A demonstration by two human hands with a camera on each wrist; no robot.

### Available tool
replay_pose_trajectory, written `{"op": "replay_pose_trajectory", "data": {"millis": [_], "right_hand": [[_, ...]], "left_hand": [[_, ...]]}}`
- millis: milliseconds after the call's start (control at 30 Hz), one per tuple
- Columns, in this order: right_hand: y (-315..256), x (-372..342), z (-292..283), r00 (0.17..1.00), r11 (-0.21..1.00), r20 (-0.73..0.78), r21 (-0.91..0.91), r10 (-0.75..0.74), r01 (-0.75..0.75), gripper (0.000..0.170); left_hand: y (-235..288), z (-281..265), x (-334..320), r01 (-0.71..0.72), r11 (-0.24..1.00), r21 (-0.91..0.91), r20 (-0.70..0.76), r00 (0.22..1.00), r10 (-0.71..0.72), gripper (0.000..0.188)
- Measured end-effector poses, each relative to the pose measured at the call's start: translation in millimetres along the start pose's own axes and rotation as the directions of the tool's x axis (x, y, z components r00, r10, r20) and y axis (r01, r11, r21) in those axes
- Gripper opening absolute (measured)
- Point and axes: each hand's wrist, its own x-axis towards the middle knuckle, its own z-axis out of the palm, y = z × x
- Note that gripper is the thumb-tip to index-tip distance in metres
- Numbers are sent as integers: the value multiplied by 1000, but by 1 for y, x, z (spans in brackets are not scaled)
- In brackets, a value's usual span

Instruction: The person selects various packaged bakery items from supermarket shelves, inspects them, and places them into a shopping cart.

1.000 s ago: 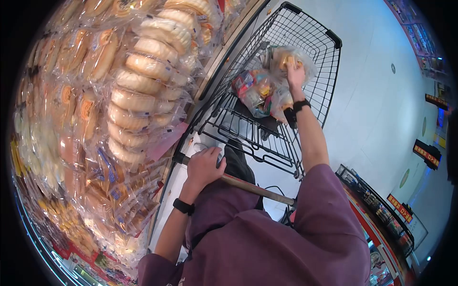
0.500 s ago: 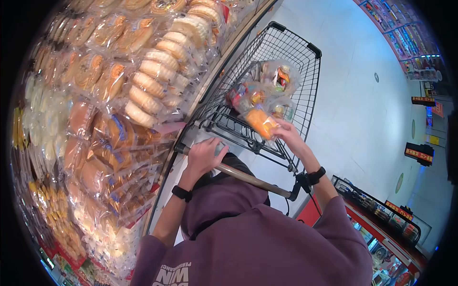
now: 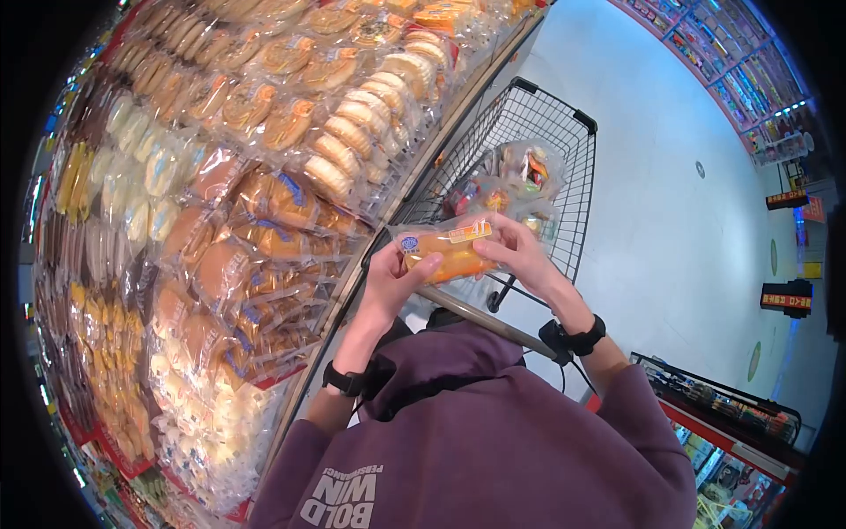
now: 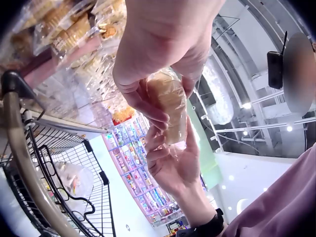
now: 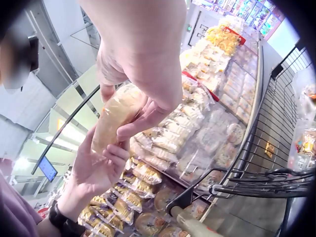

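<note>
Left hand (image 3: pixel 388 280) and right hand (image 3: pixel 526 258) grip opposite ends of plastic-wrapped bread (image 3: pixel 448 257), near shopping-cart handle (image 3: pixel 493 324). Packaged pastries (image 3: pixel 238 256) heaped left.

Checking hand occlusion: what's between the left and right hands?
A wrapped bread, in the head view: the left hand holds one end, the right hand the other.

Clear-wrapped bread roll (image 3: pixel 452 264): golden-brown, elongated; orange label (image 3: pixel 470 232) + rd blue logo (image 3: pixel 409 244) on head-cam side. Held lengthwise btwn L hand (image 3: pixel 389 280) & R hand (image 3: pixel 522 256), nr cart handle (image 3: pixel 485 318).
</note>
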Motion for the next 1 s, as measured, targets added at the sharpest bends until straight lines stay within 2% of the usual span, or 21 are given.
{"op": "replay_pose_trajectory", "data": {"millis": [33,100,200,300,400,500,567,633,667,733,800,833,933,967,1000], "right_hand": [[6,2,2,999,1000,47,-7,-21,21,42],[2,1,26,999,999,31,-6,-42,42,43],[0,2,51,995,994,51,-65,-80,84,44],[-5,4,78,985,975,93,-152,-148,161,46],[-8,0,115,963,965,170,-123,-209,231,45],[19,-1,130,954,965,194,-86,-227,247,39],[51,8,113,989,988,60,-73,-133,137,35],[52,6,121,990,977,-54,-173,-133,122,30],[62,6,117,978,931,-127,-347,-168,115,31],[103,3,86,930,757,-252,-652,-268,42,34],[154,-6,46,858,445,-182,-893,-481,60,36],[171,-16,34,816,263,-118,-964,-566,43,38],[189,-49,31,879,262,-351,-926,-324,-273,39],[196,-56,31,870,84,-271,-962,-411,-260,40],[195,-61,39,834,42,-221,-972,-505,-232,40]], "left_hand": [[2,-3,-6,-21,999,-30,-15,1000,21,38],[6,-9,-20,-67,993,-95,-51,997,63,38],[11,-18,-44,-179,980,-84,-108,980,170,40],[24,-28,-71,-274,962,7,-141,952,272,43],[36,-44,-98,-338,939,69,-165,924,345,45],[39,-61,-129,-398,907,139,-235,876,420,45],[41,-70,-148,-437,883,173,-277,839,469,45],[45,-76,-165,-471,864,177,-310,807,503,45],[44,-81,-170,-506,834,222,-298,779,552,44],[43,-89,-180,-565,767,306,-263,724,638,43],[44,-94,-190,-571,762,304,-237,730,641,43],[43,-96,-195,-572,762,303,-222,735,640,43],[35,-115,-202,-709,475,520,-34,539,842,45],[35,-116,-210,-704,414,577,-1,506,863,42],[37,-117,-215,-710,323,626,54,453,890,42]]}}
